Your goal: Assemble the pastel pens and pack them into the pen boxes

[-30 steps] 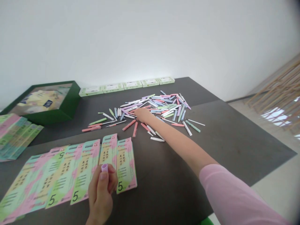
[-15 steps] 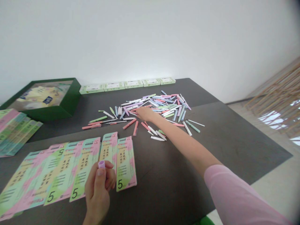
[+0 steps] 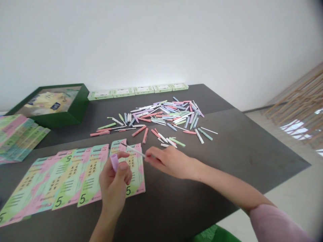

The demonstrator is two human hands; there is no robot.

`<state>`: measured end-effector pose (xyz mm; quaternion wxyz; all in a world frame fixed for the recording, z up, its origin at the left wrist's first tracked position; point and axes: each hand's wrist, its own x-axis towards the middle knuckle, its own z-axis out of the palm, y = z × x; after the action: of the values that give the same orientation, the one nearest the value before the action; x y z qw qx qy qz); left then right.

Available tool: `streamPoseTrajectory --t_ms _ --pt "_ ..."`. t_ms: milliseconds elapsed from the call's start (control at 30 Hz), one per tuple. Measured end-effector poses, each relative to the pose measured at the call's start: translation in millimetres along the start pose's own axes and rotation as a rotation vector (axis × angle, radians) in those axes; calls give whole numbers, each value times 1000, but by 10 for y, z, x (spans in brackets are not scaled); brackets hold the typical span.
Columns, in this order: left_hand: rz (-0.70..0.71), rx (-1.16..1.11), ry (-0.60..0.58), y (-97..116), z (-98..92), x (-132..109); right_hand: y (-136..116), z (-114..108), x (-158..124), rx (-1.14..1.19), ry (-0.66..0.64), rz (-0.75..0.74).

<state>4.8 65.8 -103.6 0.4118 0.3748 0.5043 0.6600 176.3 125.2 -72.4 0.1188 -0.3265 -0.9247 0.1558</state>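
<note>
My left hand [image 3: 114,178] is closed around a light purple pen barrel [image 3: 114,162], whose open end points up. To its right, my right hand [image 3: 168,161] pinches a thin white pen refill [image 3: 135,150] with a dark tip, which points left towards the barrel; the two are apart. Beneath and behind my left hand lies a row of green and pink printed pen boxes [image 3: 93,174], marked with a 5. Beyond my hands spreads a loose pile of pen parts [image 3: 174,111] in white, pink, green, blue and purple.
At the back left stands a green open box [image 3: 73,109] with plastic packets inside. Several flat pale-green boxes [image 3: 123,92] line the wall. More printed boxes [image 3: 22,137] are stacked at the left. The dark table [image 3: 227,144] ends at the right.
My right hand has come back from the pile with a white refill in its fingers. My left hand has risen slightly and moved right, tilting the purple barrel.
</note>
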Motion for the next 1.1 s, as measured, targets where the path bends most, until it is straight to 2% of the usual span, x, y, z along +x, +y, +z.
streamPoseTrajectory --t_ms 100,200,300,367,433,567,667,767,833,1000,1100 --pt "1 41 -56 -27 75 -88 -171 150 -125 -80 45 -55" --pt "66 162 -98 -40 80 -192 -232 214 -142 -132 -8 -105" --pt "242 439 -94 17 43 -246 -246 146 -175 -150 -63 -119" --pt "386 642 -126 94 12 -234 -236 33 -237 -150 -54 -103" --pt "533 808 -167 183 -14 -190 -217 -103 -316 -88 29 -78" --pt "819 1017 -204 312 -40 -78 -219 -308 -384 253 308 -91" --pt "953 1084 -218 342 -55 -43 -285 -349 -291 365 324 -133" --pt "962 1128 -156 339 -95 -65 -348 -338 -170 368 227 -153" --pt "934 1139 -130 338 -131 -91 -360 -327 -127 403 206 -184" --pt "948 1126 -175 376 -160 -105 -301 -323 -122 458 269 -248" --pt "1009 1098 -178 401 -138 -75 -254 -288 -118 426 306 -316"
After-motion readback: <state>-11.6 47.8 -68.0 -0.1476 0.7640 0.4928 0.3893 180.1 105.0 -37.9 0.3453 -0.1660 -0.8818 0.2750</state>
